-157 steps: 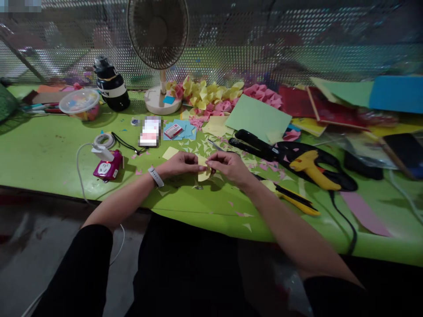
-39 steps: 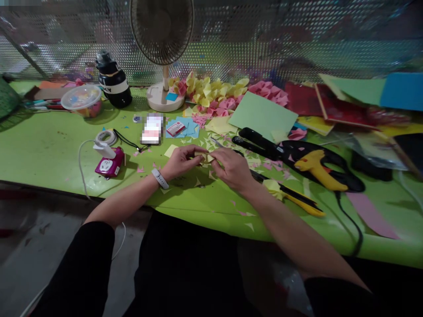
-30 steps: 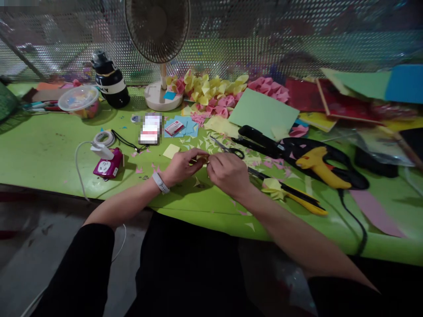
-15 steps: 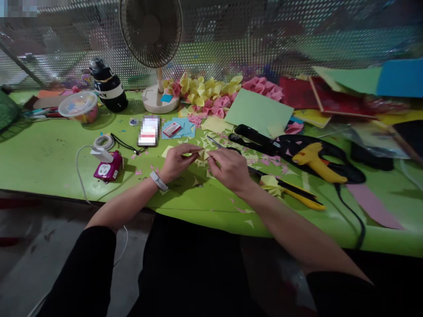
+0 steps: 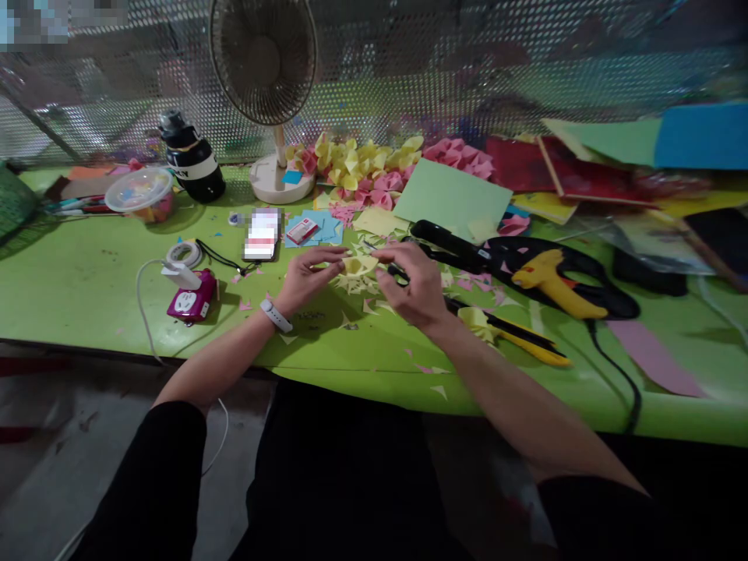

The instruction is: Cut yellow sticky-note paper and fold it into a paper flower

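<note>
My left hand (image 5: 305,274) pinches a small folded yellow paper piece (image 5: 356,265) just above the green table (image 5: 82,273). My right hand (image 5: 414,287) lies just right of the paper, its fingers curled over the black handles of the scissors (image 5: 398,273). The scissor blades point up and to the left. Yellow and pink paper offcuts (image 5: 356,287) are strewn under both hands. I wear a white wristband (image 5: 274,315) on the left wrist.
A black stapler (image 5: 449,241) and a yellow glue gun (image 5: 552,276) lie right of my hands, with a yellow-black knife (image 5: 517,339) nearer the edge. Behind are folded paper flowers (image 5: 362,164), a green sheet (image 5: 453,199), a fan (image 5: 266,62), a bottle (image 5: 192,160), and a phone (image 5: 262,232).
Both hands were pinching the yellow piece together. The right hand has let go and moved up and right onto the scissors; the left hand keeps the paper.
</note>
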The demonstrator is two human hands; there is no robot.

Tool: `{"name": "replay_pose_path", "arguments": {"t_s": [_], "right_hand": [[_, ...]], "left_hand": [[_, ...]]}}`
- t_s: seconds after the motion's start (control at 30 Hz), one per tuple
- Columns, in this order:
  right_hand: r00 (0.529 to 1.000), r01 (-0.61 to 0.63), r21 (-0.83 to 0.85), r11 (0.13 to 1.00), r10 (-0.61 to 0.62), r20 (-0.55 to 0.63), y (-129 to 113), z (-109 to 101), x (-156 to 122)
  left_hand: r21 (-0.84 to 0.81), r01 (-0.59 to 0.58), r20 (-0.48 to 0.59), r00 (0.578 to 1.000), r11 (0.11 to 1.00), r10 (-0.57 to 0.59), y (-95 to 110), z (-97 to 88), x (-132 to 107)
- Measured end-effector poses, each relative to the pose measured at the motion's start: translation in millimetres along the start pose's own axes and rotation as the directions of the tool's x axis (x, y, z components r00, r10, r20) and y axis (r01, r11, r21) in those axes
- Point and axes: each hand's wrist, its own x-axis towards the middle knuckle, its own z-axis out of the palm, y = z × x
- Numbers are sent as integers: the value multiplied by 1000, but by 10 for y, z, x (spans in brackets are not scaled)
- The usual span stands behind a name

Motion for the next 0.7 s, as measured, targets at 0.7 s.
{"name": "replay_pose_path", "arguments": {"t_s": [0.7], "right_hand": [[876, -468, 653, 595, 412, 252, 43, 20, 34]], "left_hand": [[-255, 304, 17, 951, 918, -310, 35, 27, -24]]}}
